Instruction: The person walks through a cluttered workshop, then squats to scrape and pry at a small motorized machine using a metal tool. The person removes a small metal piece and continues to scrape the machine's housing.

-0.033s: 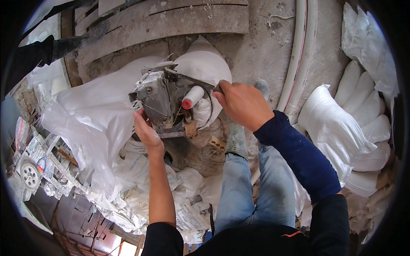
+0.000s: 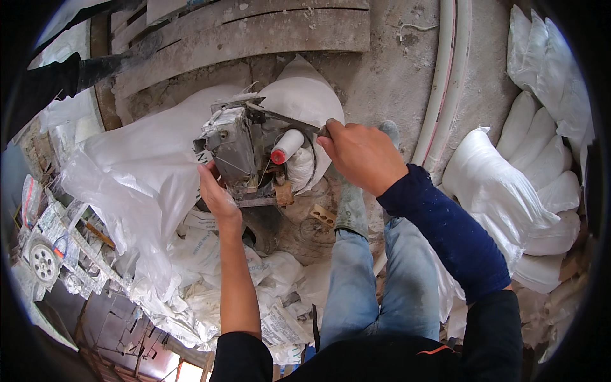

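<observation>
A grey portable bag sewing machine (image 2: 232,149), coated in dust, stands in the middle of the view. It carries a white thread cone (image 2: 289,144) with a red end. My right hand (image 2: 366,153) is closed round the end of the machine's long handle (image 2: 296,121). At the machine's left side, my left hand (image 2: 219,196) pinches the edge of a large white sack (image 2: 156,130), beside a printed patch. Its fingers are partly hidden behind the machine. Another full white sack (image 2: 302,92) rises behind the handle.
Wooden pallet boards (image 2: 267,32) lie at the top. Two white pipes (image 2: 442,83) run along the floor at right. Filled white sacks (image 2: 493,184) are piled on the right, crumpled empty sacks (image 2: 273,274) at lower left. A wheeled frame (image 2: 44,262) stands far left. A power strip (image 2: 323,214) lies near my foot.
</observation>
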The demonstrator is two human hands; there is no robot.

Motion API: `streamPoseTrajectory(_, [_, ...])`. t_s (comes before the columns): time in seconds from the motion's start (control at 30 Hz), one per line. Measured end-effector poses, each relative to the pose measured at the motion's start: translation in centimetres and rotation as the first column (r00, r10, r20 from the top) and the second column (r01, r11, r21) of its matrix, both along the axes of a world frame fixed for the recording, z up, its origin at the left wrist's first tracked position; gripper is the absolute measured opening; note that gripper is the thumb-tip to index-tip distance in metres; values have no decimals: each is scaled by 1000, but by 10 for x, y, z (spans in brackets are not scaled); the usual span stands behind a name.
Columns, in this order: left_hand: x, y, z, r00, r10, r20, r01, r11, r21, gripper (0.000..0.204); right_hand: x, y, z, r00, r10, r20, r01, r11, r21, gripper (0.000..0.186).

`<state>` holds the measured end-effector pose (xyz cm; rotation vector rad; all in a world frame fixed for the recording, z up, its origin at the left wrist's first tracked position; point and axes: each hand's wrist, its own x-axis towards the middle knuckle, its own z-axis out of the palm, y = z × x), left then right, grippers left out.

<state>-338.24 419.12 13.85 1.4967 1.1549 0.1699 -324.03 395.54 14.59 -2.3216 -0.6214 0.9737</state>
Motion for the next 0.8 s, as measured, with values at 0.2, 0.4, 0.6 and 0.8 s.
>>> streamPoseTrajectory(0.2, [19, 15, -14, 999, -41, -27, 41, 999, 4, 53, 34, 22, 30, 967, 209, 144, -195, 975, -105, 29])
streamPoseTrajectory(0.4, [18, 24, -34, 923, -302, -237, 368, 871, 326, 55, 57, 22, 32, 893, 409, 186, -392, 912, -120, 21])
streamPoseTrajectory(0.6, [11, 29, -40, 832, -389, -394, 547, 691, 473, 43, 77, -40, 54, 964, 262, -52, -261, 883, -391, 26])
streamPoseTrajectory(0.8, [-2, 37, -55, 722, -469, -510, 652, 214, 727, 26, 38, -24, 14, 995, 68, -76, -70, 997, -20, 28])
